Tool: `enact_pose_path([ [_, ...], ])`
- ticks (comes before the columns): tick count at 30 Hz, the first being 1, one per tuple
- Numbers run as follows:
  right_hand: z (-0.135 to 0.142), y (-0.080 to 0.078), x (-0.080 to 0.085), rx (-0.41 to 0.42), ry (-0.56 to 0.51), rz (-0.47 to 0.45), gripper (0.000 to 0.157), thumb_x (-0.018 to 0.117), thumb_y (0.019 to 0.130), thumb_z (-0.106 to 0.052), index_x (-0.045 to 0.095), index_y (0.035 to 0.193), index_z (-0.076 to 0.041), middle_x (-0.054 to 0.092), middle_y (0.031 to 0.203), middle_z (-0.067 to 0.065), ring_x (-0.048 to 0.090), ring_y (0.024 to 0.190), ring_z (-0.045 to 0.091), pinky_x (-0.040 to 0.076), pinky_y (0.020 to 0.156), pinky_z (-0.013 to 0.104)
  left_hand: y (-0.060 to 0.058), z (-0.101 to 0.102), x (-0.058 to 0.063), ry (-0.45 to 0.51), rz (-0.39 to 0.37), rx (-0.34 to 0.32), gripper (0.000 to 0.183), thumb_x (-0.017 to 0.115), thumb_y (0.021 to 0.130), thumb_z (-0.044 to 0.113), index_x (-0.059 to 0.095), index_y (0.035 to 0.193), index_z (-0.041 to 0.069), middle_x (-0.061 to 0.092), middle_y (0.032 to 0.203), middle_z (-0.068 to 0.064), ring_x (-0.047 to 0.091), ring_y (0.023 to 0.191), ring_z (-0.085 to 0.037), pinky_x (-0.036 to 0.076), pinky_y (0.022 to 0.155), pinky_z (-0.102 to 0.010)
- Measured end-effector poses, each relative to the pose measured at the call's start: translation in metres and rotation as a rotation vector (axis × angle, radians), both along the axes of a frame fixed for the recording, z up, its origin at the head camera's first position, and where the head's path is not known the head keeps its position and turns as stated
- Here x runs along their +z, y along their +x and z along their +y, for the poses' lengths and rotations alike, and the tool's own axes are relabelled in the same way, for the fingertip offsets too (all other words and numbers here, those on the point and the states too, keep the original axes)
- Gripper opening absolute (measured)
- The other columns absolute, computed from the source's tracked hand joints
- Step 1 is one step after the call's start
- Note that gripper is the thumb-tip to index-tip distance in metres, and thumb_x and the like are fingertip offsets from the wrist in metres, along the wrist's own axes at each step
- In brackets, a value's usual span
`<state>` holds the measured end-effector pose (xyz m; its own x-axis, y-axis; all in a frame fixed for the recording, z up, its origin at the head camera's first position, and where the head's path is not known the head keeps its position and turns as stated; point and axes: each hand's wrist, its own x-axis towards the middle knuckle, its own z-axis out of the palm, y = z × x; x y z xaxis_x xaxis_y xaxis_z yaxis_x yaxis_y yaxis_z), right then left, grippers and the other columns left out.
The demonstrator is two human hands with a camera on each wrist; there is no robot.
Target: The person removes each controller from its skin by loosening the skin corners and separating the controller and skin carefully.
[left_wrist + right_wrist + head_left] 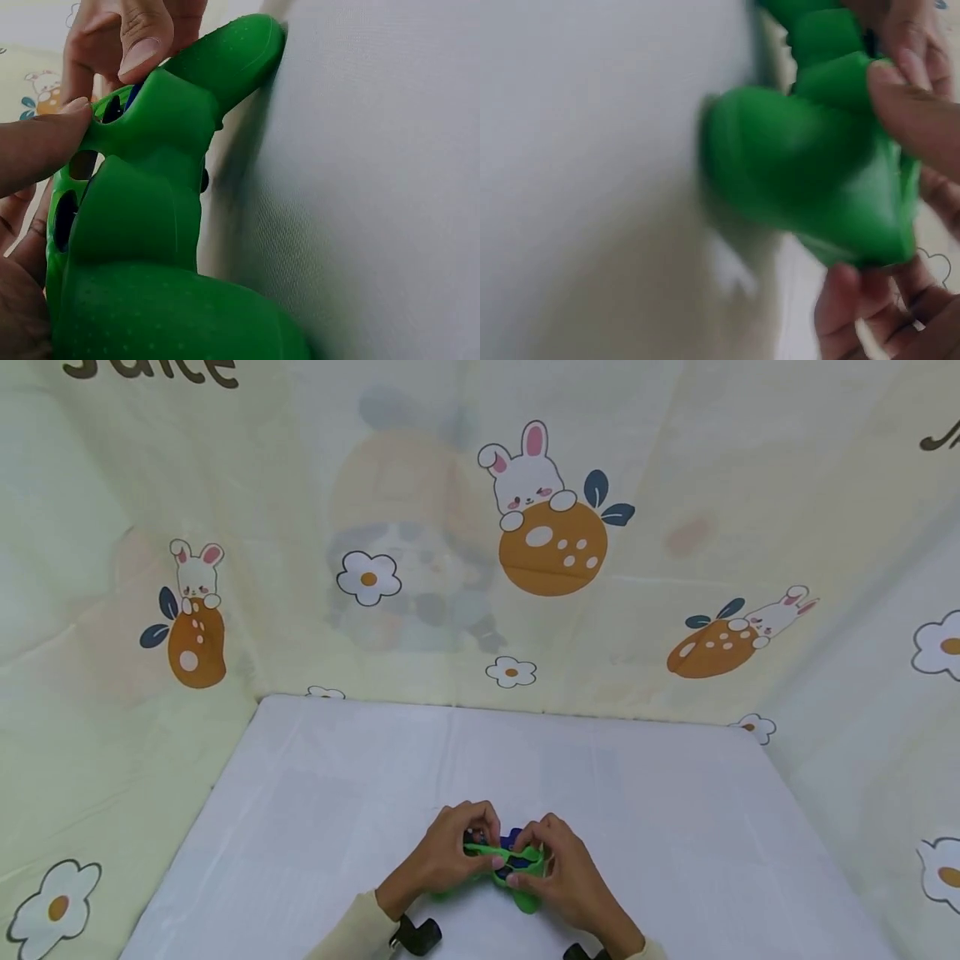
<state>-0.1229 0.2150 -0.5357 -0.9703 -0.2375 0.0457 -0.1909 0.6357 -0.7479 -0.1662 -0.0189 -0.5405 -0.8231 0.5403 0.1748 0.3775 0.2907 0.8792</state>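
Note:
A dark blue game controller sits partly inside a green silicone cover, low in the middle of the head view. My left hand pinches the cover's left side between thumb and fingers. On the opposite side, my right hand grips the cover's edge, thumb on the near side. In the left wrist view, the cover shows dotted grips and oval openings, with dark parts behind them. The right wrist view has one rounded grip of the cover, somewhat blurred, close to the table. Most of the controller is hidden.
The white table spreads around both hands. Behind and beside it hang pale cloth walls printed with rabbits, fruit and flowers. A black wrist camera sticks out below the left hand.

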Motion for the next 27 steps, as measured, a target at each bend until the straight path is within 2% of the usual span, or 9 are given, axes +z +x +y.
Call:
enact_pose_path([
  [5,-0.004,0.007,-0.006,-0.031,0.059,0.145,0.051,0.103,0.061,-0.033,0.066,0.095,-0.04,0.051,0.094,-0.015,0.049,0.089,0.004,0.045,0.073,0.022,0.003,0.001,0.0,-0.032,0.044,0.013,0.029,0.088,0.085,0.021,0.063,0.095,0.033,0.065,0.088,0.017,0.053,0.086,-0.005,0.034,0.09,-0.034],
  [10,-0.006,0.01,-0.01,-0.044,0.05,0.24,0.047,0.104,0.062,-0.025,0.067,0.09,-0.036,0.052,0.096,-0.019,0.05,0.087,0.002,0.045,0.067,0.02,0.007,0.0,-0.003,-0.094,0.114,0.028,0.035,0.092,0.083,0.026,0.064,0.1,0.035,0.066,0.091,0.021,0.049,0.085,-0.002,0.036,0.088,-0.031],
  [15,-0.005,0.01,-0.012,-0.013,0.057,0.342,0.044,0.103,0.063,-0.027,0.067,0.087,-0.033,0.054,0.099,-0.02,0.049,0.089,0.0,0.046,0.065,0.019,0.014,-0.002,-0.001,-0.117,0.169,0.053,0.046,0.097,0.077,0.025,0.065,0.107,0.035,0.069,0.101,0.021,0.049,0.087,-0.001,0.038,0.086,-0.029],
  [18,-0.005,0.01,-0.012,-0.004,0.069,0.379,0.042,0.103,0.063,-0.028,0.068,0.085,-0.033,0.055,0.099,-0.02,0.047,0.088,0.0,0.045,0.063,0.018,0.019,-0.003,-0.001,-0.124,0.2,0.059,0.046,0.098,0.076,0.022,0.067,0.107,0.033,0.07,0.101,0.02,0.05,0.089,-0.001,0.039,0.085,-0.027],
  [22,-0.004,0.011,-0.014,0.0,0.074,0.409,0.04,0.103,0.064,-0.029,0.068,0.083,-0.033,0.057,0.099,-0.019,0.047,0.085,-0.001,0.044,0.06,0.016,0.023,-0.001,-0.001,-0.133,0.248,0.065,0.041,0.097,0.077,0.018,0.068,0.103,0.032,0.07,0.093,0.02,0.05,0.085,0.0,0.038,0.082,-0.023],
  [27,-0.006,0.012,-0.017,-0.005,0.095,0.461,0.041,0.104,0.063,-0.029,0.067,0.081,-0.033,0.058,0.097,-0.019,0.045,0.083,-0.001,0.043,0.059,0.014,0.026,0.0,-0.001,-0.126,0.269,0.062,0.034,0.095,0.078,0.017,0.069,0.095,0.031,0.07,0.088,0.021,0.049,0.083,0.001,0.036,0.081,-0.022],
])
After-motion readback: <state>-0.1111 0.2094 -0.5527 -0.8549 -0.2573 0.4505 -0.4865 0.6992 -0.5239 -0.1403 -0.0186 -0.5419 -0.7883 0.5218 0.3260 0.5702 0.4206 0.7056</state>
